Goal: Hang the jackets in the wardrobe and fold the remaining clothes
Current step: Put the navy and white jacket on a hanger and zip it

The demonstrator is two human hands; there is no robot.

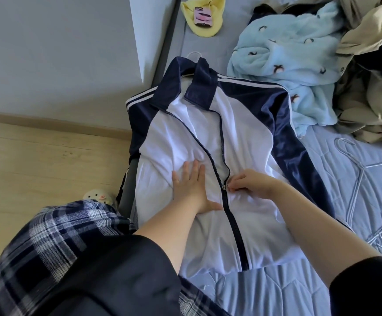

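Left hand [191, 187] flat on the jacket [185, 142], right hand [249, 184] pinching the zipper pull [223, 187]; loose fabric could totally snag.
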